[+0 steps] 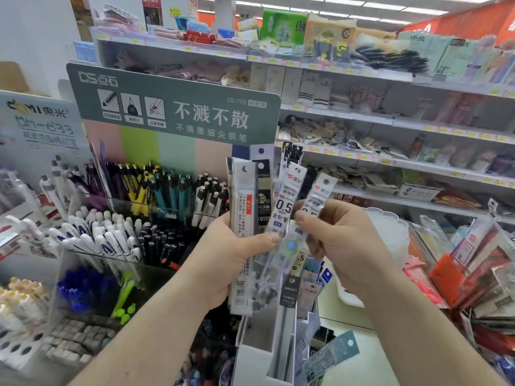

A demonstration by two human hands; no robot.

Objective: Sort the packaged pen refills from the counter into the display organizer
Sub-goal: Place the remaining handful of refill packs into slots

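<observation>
Head view: four tiers of store shelves (390,118) run across the upper right of the frame, crowded with packets. At left centre stands one green-headed pen display (172,107), its bins packed tight with pens too many to count, and it fills the room on that side up to the left hand. Bottom centre, a white display organizer (250,358) holds a few upright refill packs; its slots open upward right under the hands. A strip of pale tabletop (345,310) shows beside it, hemmed at the right edge by red packets.

The left hand (223,260) has its grip wrapped around a fanned bundle of packaged pen refills (245,207), at least five, held upright mid-frame. The right hand (342,246) pinches one single refill pack (316,200) between thumb and fingers, just beside the bundle, tilted right.
</observation>
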